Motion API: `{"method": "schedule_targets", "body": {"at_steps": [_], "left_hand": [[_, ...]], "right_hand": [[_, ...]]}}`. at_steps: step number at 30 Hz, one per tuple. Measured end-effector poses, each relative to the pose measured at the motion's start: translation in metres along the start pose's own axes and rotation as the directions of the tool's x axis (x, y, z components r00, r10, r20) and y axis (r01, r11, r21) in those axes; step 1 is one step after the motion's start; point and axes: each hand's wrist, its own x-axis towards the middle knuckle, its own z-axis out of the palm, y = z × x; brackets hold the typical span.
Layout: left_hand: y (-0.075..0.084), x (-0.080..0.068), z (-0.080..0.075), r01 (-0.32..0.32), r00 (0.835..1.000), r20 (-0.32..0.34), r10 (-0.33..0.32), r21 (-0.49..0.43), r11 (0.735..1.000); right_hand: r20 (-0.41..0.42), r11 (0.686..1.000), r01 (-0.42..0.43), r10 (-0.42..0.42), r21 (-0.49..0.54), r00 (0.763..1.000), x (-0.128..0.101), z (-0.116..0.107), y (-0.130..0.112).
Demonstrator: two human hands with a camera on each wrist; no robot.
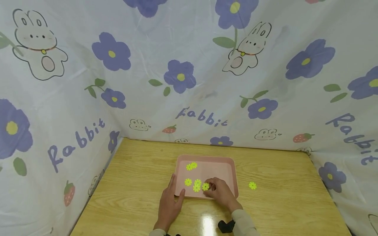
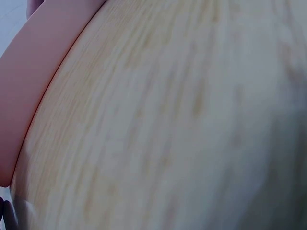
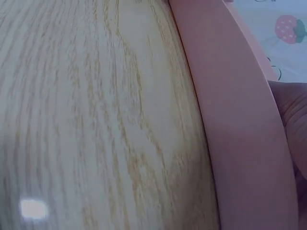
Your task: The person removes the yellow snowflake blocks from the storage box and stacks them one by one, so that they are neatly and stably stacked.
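A pink tray [image 1: 219, 170] sits on the wooden table [image 1: 136, 170], near its front middle. Several yellow flower-shaped pieces lie in it: a pair [image 1: 191, 166] at the back left and a cluster [image 1: 195, 184] near the front. My left hand [image 1: 172, 194] rests flat against the tray's front left corner, fingers straight. My right hand [image 1: 210, 187] reaches over the tray's front edge, its curled fingers pinching one yellow flower piece [image 1: 205, 186]. The wrist views are blurred close-ups of the tray wall [image 2: 29, 81] [image 3: 230, 120] and table; a finger [image 3: 292, 110] shows at the right.
One more yellow flower piece [image 1: 252, 185] lies on the table to the right of the tray. A cloth printed with purple flowers and rabbits [image 1: 189, 65] walls in the table at the back and both sides. A bright glare [image 1: 208, 224] lies near the front edge.
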Motion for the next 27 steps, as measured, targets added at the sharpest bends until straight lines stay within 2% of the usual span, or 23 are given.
{"method": "schedule_targets", "body": {"at_steps": [5,11,19,27], "left_hand": [[0.001,-0.001,0.000,-0.006,1.000,-0.006,0.006,0.001,1.000],[0.001,0.000,0.000,-0.010,1.000,-0.008,0.010,-0.006,1.000],[0.001,-0.001,0.001,-0.042,0.998,-0.038,0.043,0.013,0.999],[0.002,-0.001,0.000,-0.026,0.999,-0.027,0.026,0.006,1.000]], "right_hand": [[-0.079,0.998,0.040,-0.043,-0.040,0.996,-0.003,-0.005,-0.002],[-0.174,0.991,0.083,-0.101,-0.108,0.979,-0.007,-0.017,-0.005],[-0.239,0.997,-0.007,-0.012,-0.077,0.971,-0.017,-0.035,-0.005],[-0.323,0.998,-0.059,0.055,-0.004,0.945,-0.029,-0.052,0.010]]}}
